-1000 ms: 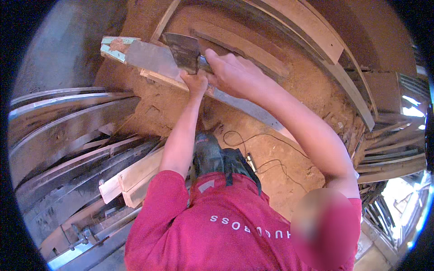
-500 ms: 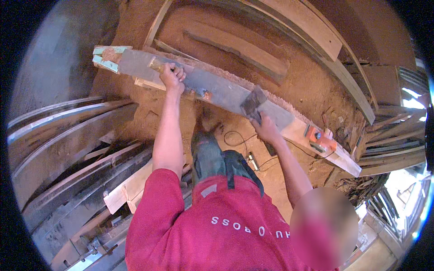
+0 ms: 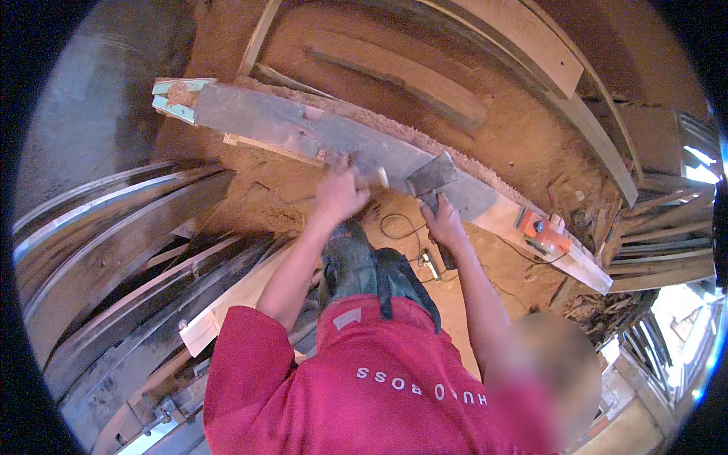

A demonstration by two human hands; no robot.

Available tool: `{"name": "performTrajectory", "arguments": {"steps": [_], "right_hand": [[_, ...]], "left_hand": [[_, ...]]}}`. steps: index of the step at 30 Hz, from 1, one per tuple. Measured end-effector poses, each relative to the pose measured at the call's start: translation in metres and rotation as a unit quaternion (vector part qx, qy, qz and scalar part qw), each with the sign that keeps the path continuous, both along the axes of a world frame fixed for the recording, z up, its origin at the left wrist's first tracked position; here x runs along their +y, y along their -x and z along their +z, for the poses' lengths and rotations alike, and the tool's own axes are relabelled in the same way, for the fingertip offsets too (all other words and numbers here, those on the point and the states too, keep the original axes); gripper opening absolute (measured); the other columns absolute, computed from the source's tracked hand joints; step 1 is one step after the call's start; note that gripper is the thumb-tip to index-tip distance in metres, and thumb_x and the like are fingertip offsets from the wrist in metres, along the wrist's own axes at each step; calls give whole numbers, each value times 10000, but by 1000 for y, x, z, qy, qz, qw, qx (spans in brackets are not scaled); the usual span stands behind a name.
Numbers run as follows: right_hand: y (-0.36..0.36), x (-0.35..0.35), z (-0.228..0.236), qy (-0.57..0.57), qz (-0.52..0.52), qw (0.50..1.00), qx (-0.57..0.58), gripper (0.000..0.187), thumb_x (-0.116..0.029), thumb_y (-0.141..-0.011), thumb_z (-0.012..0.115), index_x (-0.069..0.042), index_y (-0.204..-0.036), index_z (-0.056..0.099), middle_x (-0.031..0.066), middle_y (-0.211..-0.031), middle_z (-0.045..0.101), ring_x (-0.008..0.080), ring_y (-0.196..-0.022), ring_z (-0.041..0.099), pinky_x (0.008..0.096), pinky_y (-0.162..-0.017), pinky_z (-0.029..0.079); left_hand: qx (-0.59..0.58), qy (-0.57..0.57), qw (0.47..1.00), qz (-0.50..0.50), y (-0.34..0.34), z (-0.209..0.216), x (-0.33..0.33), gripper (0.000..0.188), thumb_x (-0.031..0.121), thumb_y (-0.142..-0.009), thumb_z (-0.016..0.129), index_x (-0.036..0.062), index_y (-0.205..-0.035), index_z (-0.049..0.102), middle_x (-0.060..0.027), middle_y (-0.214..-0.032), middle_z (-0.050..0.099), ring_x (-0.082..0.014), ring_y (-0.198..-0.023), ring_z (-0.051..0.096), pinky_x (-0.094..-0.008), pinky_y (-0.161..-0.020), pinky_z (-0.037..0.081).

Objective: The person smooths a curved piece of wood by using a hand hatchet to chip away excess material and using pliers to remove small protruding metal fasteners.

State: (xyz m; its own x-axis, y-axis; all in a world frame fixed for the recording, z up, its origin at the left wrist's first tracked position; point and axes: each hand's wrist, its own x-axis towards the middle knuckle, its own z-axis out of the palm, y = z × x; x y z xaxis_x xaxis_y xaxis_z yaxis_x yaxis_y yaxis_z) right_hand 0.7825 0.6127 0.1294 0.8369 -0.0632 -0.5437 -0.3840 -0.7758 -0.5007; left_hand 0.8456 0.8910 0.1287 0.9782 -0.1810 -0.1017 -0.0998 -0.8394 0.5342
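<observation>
A long board [image 3: 262, 117], coated grey over most of its length, lies slantwise across the view in front of me. My right hand [image 3: 446, 222] is closed around the handle of a wide, flat putty knife [image 3: 432, 174], whose blade lies over the board's grey face. My left hand [image 3: 341, 193], smeared by motion, is curled at the board's near edge. A small pale-ended thing [image 3: 383, 178] sticks out beside its fingers; its kind is too blurred to tell. Reddish patches show on the grey face near the left hand.
An orange power tool [image 3: 542, 233] rests on the board's bare right end. Mint-green strips [image 3: 173, 111] with shavings form its left end. A cable and plug [image 3: 431, 265] lie on the floor by my legs. Stacked planks [image 3: 129, 235] stand left; more timber [image 3: 660, 243] lies right.
My left hand has moved right and toward me, from the board's left part to its near edge. The right hand and putty knife have barely shifted.
</observation>
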Motion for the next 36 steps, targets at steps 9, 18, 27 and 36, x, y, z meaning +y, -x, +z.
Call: {"name": "performTrajectory", "arguments": {"steps": [9, 18, 27, 36], "right_hand": [[6, 5, -1, -43, -51, 997, -28, 537, -317, -944, 623, 116, -1210, 449, 215, -666, 640, 270, -453, 633, 403, -443, 511], [5, 9, -1, -38, -55, 998, -14, 492, -302, -942, 626, 95, -1189, 472, 195, -687, 645, 257, -499, 654, 392, -456, 517], [16, 6, -13, -7, -55, 996, -76, 492, -325, -933, 629, 105, -1138, 509, 210, -647, 636, 294, -508, 669, 417, -513, 537], [12, 7, -2, -28, -72, 997, 13, 604, -450, -901, 653, 32, -1241, 526, 346, -1081, 625, 514, -1004, 613, 572, -847, 490]], "left_hand": [[-68, 105, 989, 78, 7, -18, -21, 273, 131, -810, 657, -13, -1037, 612, -273, -978, 647, -413, -966, 626, -523, -831, 511], [-93, -34, 994, 56, -53, -62, 27, 197, 68, -791, 668, -45, -951, 644, -257, -771, 658, -430, -808, 657, -501, -740, 533], [66, -35, 991, 115, -46, 43, 42, 277, 101, -834, 626, -25, -1080, 647, -271, -1015, 665, -430, -973, 648, -519, -807, 518], [77, 214, 950, -215, 57, 45, -36, 411, 321, -801, 739, 126, -1086, 515, -183, -882, 692, -436, -839, 665, -526, -721, 536]]}}
